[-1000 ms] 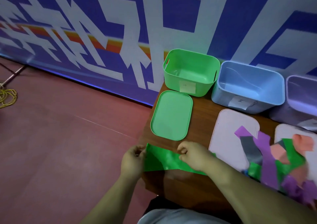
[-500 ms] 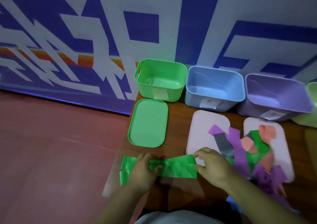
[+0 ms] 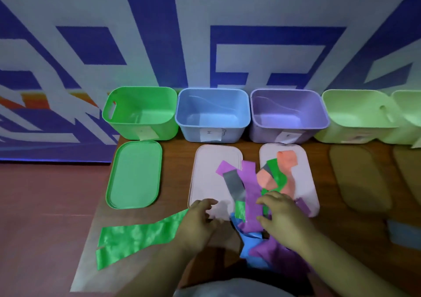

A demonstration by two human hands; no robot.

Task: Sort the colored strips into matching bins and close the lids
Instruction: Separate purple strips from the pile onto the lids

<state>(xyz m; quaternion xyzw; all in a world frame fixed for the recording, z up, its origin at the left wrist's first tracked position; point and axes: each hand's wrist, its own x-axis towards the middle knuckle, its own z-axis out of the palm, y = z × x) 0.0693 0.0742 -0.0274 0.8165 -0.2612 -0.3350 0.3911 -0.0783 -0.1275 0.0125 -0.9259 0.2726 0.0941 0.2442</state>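
Note:
A long green strip (image 3: 136, 235) lies flat near the table's front left corner. Its right end runs under my left hand (image 3: 200, 219), whose fingers are loosely bent over the near edge of a pink lid (image 3: 205, 176). My right hand (image 3: 282, 217) hovers with curved fingers over the mixed pile, right above a purple strip (image 3: 250, 189). Grey (image 3: 234, 185), orange (image 3: 287, 160), green (image 3: 276, 173) and blue (image 3: 250, 244) strips lie in that pile. The green bin (image 3: 127, 128), blue bin (image 3: 189, 130) and purple bin (image 3: 257, 132) stand open along the wall.
A green lid (image 3: 134, 176) lies in front of the green bin, and a second pink lid (image 3: 305, 182) sits under the pile. Two pale green bins (image 3: 355, 114) stand at the back right with brown lids (image 3: 357, 178) before them. The table's left edge drops to a red floor.
My right hand let go of the green strip and moved right onto the pile. My left hand slid from the strip's middle to its right end. The view swung right.

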